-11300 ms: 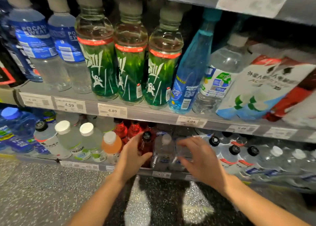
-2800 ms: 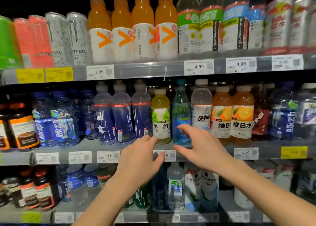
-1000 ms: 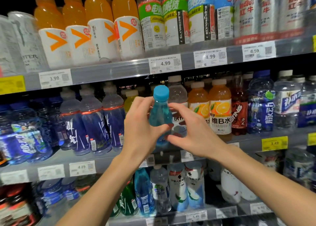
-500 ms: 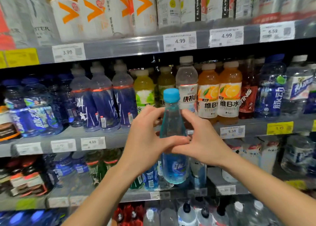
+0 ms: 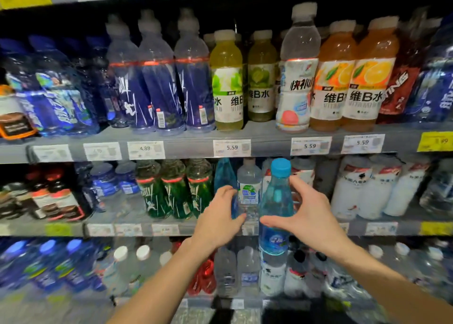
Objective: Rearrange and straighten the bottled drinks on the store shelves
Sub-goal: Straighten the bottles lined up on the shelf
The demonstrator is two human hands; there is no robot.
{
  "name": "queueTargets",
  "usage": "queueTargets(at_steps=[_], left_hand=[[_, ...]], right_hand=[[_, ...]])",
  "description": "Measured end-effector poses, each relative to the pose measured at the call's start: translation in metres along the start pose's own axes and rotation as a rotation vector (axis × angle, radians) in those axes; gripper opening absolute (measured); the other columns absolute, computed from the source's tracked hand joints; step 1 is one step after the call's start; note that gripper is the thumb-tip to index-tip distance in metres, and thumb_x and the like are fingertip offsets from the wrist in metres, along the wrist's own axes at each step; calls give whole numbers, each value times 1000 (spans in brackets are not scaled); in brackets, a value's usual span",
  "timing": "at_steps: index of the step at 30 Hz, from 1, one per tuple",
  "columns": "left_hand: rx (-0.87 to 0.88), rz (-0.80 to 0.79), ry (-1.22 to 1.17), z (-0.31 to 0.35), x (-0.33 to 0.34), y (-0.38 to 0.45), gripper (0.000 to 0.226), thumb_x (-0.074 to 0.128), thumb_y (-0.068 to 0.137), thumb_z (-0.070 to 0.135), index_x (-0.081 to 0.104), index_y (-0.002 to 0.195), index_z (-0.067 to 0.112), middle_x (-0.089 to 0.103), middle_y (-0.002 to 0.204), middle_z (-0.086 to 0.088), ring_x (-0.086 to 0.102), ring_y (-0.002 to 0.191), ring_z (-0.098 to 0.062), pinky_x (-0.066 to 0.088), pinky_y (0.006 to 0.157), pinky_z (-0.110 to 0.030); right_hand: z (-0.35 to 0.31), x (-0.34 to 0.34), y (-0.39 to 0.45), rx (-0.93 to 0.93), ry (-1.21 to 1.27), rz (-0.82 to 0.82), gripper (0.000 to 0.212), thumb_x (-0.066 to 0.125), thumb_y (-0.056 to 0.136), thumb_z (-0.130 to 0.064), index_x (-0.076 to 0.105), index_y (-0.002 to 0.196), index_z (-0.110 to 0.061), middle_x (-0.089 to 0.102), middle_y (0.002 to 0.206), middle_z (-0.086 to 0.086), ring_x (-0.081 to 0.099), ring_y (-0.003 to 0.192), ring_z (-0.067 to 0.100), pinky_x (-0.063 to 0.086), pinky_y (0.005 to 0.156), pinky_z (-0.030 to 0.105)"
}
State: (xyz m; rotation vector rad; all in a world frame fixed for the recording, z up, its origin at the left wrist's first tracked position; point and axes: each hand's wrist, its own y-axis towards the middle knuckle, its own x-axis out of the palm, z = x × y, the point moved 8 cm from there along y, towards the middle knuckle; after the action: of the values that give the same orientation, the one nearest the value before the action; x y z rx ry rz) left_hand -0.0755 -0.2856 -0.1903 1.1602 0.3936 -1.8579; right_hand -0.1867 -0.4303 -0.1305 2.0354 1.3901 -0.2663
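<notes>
Shelves (image 5: 267, 141) mostly tidy; middle row needs work. I see blue bottle (image 5: 276, 201) off-shelf, in front of middle shelf (image 5: 137, 222), w/ right hand (image 5: 310, 215) curled round it. Left hand (image 5: 218, 215) grips clear bottle (image 5: 248, 188), prob. making room. Placement not yet done.

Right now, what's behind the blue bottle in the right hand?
Behind the blue bottle held by the right hand: white-labelled bottles on the shelf. Their lower parts are covered by bottle and hand.
</notes>
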Motion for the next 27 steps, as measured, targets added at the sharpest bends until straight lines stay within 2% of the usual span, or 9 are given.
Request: queueTargets(at_steps=[2, 5, 8, 9, 12, 17, 21, 24, 27], left_hand=[[11, 41, -22, 7, -1, 8, 75, 69, 88, 33, 28, 149, 18, 26, 157, 6, 39, 139, -19, 40, 109, -41], [-24, 75, 102, 22, -7, 27, 83, 69, 88, 39, 19, 151, 21, 22, 159, 6, 50, 130, -28, 48, 95, -43], [-37, 80, 138, 36, -5, 47, 67, 72, 85, 41, 33, 133, 16, 44, 134, -4, 59, 110, -35, 46, 76, -42], [-66, 72, 101, 37, 0, 52, 62, 73, 84, 42, 36, 126, 15, 47, 127, -6, 58, 108, -36, 44, 75, -42], [-156, 61, 8, 31, 12, 63, 61, 76, 82, 41, 39, 121, 12, 51, 123, -11, 56, 112, -34, 43, 80, -41], [-203, 209, -40, 24, 6, 62, 54, 78, 81, 41, 47, 112, 10, 51, 119, -10, 58, 106, -37, 43, 78, -40], [-70, 333, 21, 30, -4, 35, 63, 83, 71, 45, 44, 116, 21, 51, 118, 3, 62, 97, -27, 43, 64, -35], [-11, 370, 35, 33, -1, 5, 65, 80, 76, 45, 43, 125, 26, 55, 126, 10, 62, 99, -19, 35, 63, -28], [22, 427, -18, 32, 0, -15, 60, 82, 75, 40, 40, 116, 31, 63, 109, 14, 58, 90, -13, 35, 60, -28]], right_hand=[[7, 5, -2, 18, -4, 0, 65, 94, 60, -27, 55, 110, -42, 65, 99, -32, 57, 98, -20, 40, 75, -2], [23, 12, -3, 77, -8, -15, 61, 94, 59, -32, 57, 107, -38, 67, 101, -27, 58, 100, -15, 44, 73, 3], [37, 17, -5, 120, -13, -21, 62, 93, 60, -35, 56, 108, -38, 65, 102, -30, 57, 100, -14, 44, 72, 5], [40, 18, -6, 129, -18, -21, 63, 93, 59, -36, 56, 110, -37, 65, 103, -29, 56, 101, -14, 43, 72, 6], [46, 17, -5, 150, -39, -21, 65, 94, 58, -36, 57, 111, -36, 66, 104, -24, 56, 100, -14, 42, 73, 7], [55, 11, -4, 176, -33, -7, 59, 95, 58, -28, 54, 96, -45, 62, 95, -31, 51, 92, -27, 42, 68, -2], [59, 9, -1, 171, -28, 17, 62, 95, 56, -28, 52, 94, -50, 62, 95, -31, 53, 93, -23, 44, 68, 5], [58, 9, 1, 119, -75, 41, 61, 95, 56, -31, 53, 98, -46, 60, 103, -24, 53, 100, -16, 43, 74, 6], [56, 7, 1, 69, -128, 64, 59, 95, 56, -34, 54, 99, -41, 55, 102, -22, 51, 101, -11, 42, 77, 8]])
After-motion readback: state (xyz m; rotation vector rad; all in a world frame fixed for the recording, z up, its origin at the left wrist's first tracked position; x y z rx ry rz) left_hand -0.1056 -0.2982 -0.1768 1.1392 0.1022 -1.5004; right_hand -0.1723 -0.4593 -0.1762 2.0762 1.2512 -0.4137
